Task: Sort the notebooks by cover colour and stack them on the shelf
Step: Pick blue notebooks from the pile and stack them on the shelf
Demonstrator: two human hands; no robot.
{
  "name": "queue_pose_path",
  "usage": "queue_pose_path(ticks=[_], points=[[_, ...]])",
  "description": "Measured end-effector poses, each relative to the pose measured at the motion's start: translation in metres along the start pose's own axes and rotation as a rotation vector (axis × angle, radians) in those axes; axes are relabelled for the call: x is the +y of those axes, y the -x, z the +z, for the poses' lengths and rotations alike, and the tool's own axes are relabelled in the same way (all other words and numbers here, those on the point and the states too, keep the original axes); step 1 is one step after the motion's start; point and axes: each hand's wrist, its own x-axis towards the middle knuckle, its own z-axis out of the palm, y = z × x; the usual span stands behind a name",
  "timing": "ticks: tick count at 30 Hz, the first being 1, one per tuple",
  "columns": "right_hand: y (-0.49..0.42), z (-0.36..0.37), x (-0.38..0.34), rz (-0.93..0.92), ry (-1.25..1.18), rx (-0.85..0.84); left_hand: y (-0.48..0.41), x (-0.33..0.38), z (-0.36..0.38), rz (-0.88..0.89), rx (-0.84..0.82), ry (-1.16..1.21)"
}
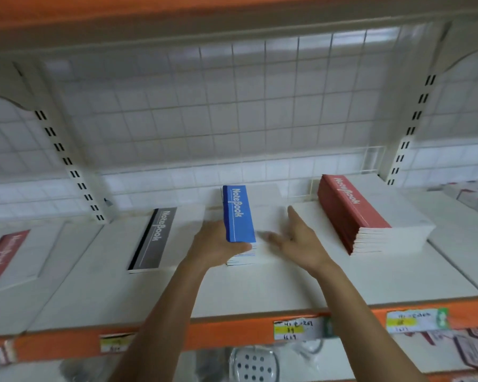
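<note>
A stack of blue-covered notebooks (239,213) lies in the middle of the white shelf (260,288). My left hand (215,246) presses against the stack's left side and front corner, thumb along the near edge. My right hand (301,241) lies open on the white part of the stack's top, fingers blurred and pointing left. To the right stands a taller stack of red-covered notebooks (353,213). Left of the blue stack lies a thin black-and-grey notebook (153,238). Another red-covered notebook (3,257) sits at the far left.
The shelf has an orange front edge (232,334) with price labels (298,329). A white wire grid (218,111) forms the back wall, with slotted uprights on either side. An orange shelf hangs overhead. More goods lie on the lower shelf and at the far right.
</note>
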Motion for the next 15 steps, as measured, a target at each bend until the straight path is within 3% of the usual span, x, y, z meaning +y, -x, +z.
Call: queue_pose_path(ticks=[5, 15], points=[[0.0002, -0.0026, 0.006, -0.111, 0.183, -0.055, -0.0049, -0.0027, 0.0008, -0.037, -0.03, -0.013], [0.0014, -0.0081, 0.0016, -0.106, 0.161, -0.046, -0.0074, -0.0032, -0.0035, -0.08, 0.011, -0.124]])
